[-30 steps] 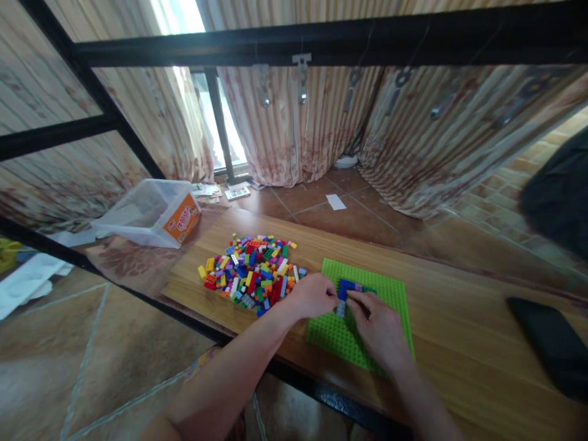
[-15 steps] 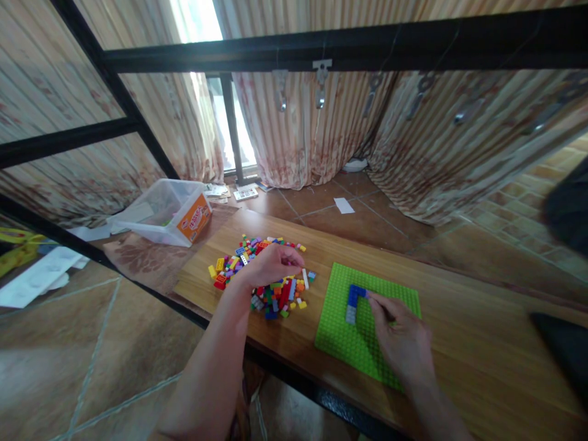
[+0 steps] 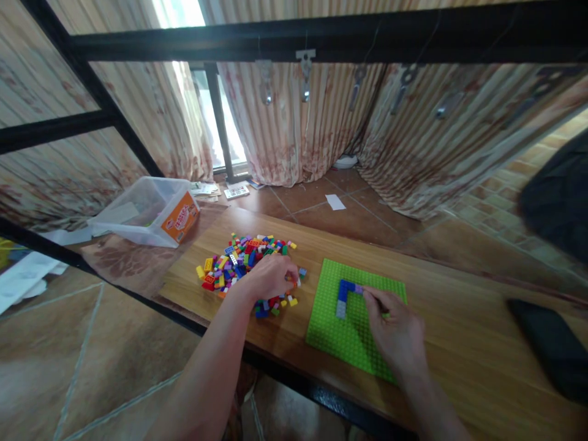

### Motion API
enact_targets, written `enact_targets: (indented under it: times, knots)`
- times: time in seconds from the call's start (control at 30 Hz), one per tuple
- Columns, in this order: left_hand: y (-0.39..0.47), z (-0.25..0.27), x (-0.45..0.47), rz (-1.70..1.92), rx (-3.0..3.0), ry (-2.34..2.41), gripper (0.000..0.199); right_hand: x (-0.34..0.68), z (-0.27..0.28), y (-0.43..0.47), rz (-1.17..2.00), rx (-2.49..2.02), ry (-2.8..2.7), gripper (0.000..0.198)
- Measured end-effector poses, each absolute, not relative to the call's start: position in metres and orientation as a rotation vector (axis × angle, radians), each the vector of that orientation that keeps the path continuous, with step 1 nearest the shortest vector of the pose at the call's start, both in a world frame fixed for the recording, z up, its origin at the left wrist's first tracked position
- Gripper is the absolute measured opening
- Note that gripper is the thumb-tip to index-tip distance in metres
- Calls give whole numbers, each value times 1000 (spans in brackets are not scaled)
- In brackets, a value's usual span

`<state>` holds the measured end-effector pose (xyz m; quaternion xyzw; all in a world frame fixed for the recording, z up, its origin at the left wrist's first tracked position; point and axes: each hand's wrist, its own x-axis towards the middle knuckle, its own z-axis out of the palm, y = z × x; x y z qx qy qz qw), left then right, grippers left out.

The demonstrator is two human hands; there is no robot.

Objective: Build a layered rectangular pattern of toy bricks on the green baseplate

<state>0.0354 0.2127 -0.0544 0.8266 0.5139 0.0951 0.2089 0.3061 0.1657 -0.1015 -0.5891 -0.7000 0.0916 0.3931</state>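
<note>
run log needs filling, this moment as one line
left hand: at brick pile, grasp unclear | right hand: at purple brick, grasp unclear | green plate: blue corner between grey end and purple brick

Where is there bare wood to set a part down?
Widest: the tabletop between the green baseplate and the black object at right. Narrower: the strip between baseplate and brick pile. Crowded: that pile, with the left hand over it, and the baseplate's right side, under the right hand.

Bare hands (image 3: 272, 275) and forearms (image 3: 209, 364), with dim, possibly patterned clothing (image 3: 242, 389) below
</note>
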Motion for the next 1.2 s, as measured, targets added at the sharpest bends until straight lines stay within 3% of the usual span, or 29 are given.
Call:
enact_targets:
  times: [0.17, 0.43, 0.57, 0.97, 1.2]
  knots:
    - [210, -50, 46, 553, 2109, 1201, 13, 308, -95, 164, 406, -1527, -1630, 30]
    - [189, -69, 116, 942, 1812, 902, 8, 298, -85, 156, 1173, -1347, -1300, 34]
    - [184, -78, 131, 1007, 1757, 862, 7, 302, -86, 156, 1360, -1255, -1185, 30]
    - [181, -88, 134, 875, 1762, 839, 15, 327, -86, 155, 1536, -1305, -1345, 26]
    - [205, -98, 112, 831, 1793, 1134, 20, 331, -98, 149, 1162, -1526, -1671, 21]
